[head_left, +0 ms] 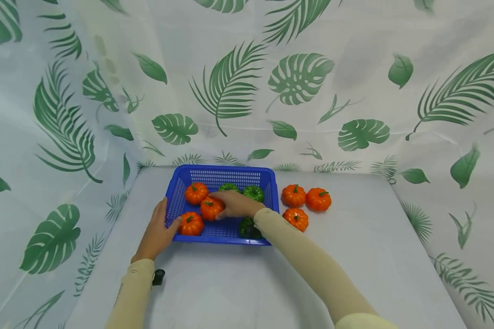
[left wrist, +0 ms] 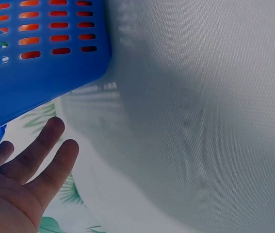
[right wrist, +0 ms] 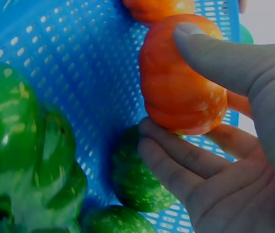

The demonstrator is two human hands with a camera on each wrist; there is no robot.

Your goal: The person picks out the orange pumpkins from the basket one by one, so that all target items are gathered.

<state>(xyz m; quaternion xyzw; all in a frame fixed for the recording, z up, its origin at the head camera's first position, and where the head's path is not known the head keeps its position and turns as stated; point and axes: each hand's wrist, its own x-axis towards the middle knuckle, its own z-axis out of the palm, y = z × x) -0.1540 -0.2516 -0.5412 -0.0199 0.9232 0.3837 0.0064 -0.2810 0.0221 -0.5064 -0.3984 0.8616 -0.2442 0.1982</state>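
Note:
My right hand (head_left: 238, 204) reaches into a blue plastic basket (head_left: 222, 239) and holds a small orange pumpkin (right wrist: 181, 77) between thumb and fingers. Two other orange pumpkins, one at the back (head_left: 196, 193) and one at the front (head_left: 190, 224), lie in the basket's left part. Several green pumpkin-like or pepper-like vegetables (right wrist: 25, 145) are on its right side, partly covered by my right hand and sleeve. At the basket's left side, my left hand (head_left: 156, 235) holds the rim, thumb over the edge. In the left wrist view its other fingers (left wrist: 57, 170) spread outside the wall.
Right of the basket, three more orange pumpkins (head_left: 319, 199) rest on the white table (head_left: 354, 256). Leaf-patterned sheeting (head_left: 238, 91) hangs behind and at both sides. A small black object (head_left: 158, 277) shows beside my left wrist.

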